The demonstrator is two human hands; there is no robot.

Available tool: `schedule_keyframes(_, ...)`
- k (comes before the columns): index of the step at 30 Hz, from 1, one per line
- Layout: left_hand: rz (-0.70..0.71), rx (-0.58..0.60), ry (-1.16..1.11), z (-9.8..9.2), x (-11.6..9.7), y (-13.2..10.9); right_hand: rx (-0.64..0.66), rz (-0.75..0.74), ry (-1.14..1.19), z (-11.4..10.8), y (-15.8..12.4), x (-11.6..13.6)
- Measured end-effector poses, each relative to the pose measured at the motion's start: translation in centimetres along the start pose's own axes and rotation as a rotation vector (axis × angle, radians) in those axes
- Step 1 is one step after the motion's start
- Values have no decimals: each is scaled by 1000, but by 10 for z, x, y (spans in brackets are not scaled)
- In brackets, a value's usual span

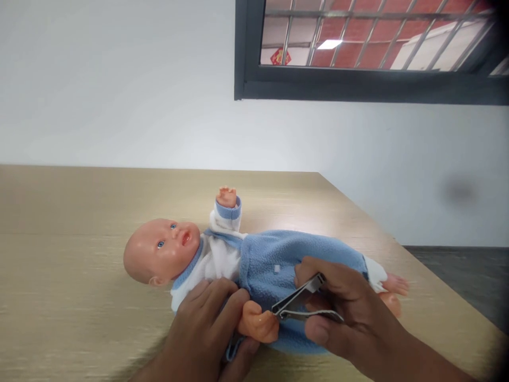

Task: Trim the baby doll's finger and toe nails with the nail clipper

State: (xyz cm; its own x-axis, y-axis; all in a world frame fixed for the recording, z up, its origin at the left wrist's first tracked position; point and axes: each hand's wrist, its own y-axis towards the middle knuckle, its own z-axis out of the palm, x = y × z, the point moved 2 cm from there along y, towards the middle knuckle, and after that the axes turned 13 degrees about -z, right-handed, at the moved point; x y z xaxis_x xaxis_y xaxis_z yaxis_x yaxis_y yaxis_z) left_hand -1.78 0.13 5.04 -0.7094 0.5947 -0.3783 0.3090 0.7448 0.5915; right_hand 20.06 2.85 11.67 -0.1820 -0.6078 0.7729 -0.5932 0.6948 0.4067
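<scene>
A baby doll (302,244) in a blue and white outfit lies on its back, head to the left and feet to the right. My left hand (207,323) is closed around the doll's near forearm at the cuff, and the doll's small hand (260,322) sticks out past my fingers. Between the thumb and fingers of my right hand (353,313) is a metal nail clipper (302,297), its lever raised. The clipper's jaws meet the tips of the doll's fingers; whether they touch or just sit beside them I cannot tell. The doll's other arm (226,215) points up.
The doll rests on a light wood-grain table (71,239), whose right edge slants down toward the lower right. A pale wall (119,79) stands behind it, with a dark-framed barred window (358,85) at the upper right. Dark floor (449,270) shows past the table's right edge.
</scene>
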Motion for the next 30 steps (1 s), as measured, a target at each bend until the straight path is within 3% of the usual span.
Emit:
schedule_keyframes(14, 8, 10, 1, -3, -2, 0, -13, 25, 71, 2, 2, -2)
schedule_keyframes(26, 2, 9, 10, -4, -1, 2, -16, -8, -142, -1, -6, -2)
schedule_keyframes(30, 10, 3, 2, -4, -1, 1, -92, -80, -198, -2, -8, -5)
